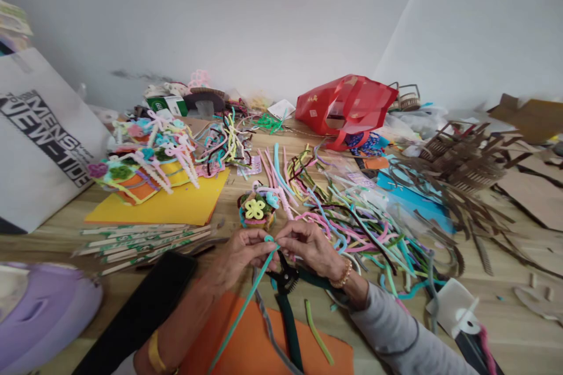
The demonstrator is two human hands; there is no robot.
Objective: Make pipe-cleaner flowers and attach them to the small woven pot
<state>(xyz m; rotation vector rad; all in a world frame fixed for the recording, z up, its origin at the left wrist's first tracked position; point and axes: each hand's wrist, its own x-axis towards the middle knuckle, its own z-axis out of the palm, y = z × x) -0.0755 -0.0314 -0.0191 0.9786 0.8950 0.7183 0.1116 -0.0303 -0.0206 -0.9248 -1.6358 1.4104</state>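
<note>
My left hand [250, 251] and my right hand [308, 246] meet over the table, both closed in a pinch. Between their fingertips is a teal pipe cleaner [246, 304], curled into a small loop at its top end, with a long tail hanging down to the lower left. Just below my hands lie pliers [288, 304] with dark green handles, and a grey pipe cleaner [266, 319] runs beside them. A small basket with pipe-cleaner flowers [255, 210] stands right behind my fingers. Under the pliers is an orange sheet [325, 340] with a short green pipe cleaner [317, 331] on it.
Loose pipe cleaners [352, 222] spread to the right. Flower-filled baskets [145, 164] sit on a yellow sheet [197, 205] at left, above wrapped sticks [145, 243]. A black phone-like slab [141, 304], red bag [347, 105], white bag [39, 140] and brown woven baskets [470, 155] surround them.
</note>
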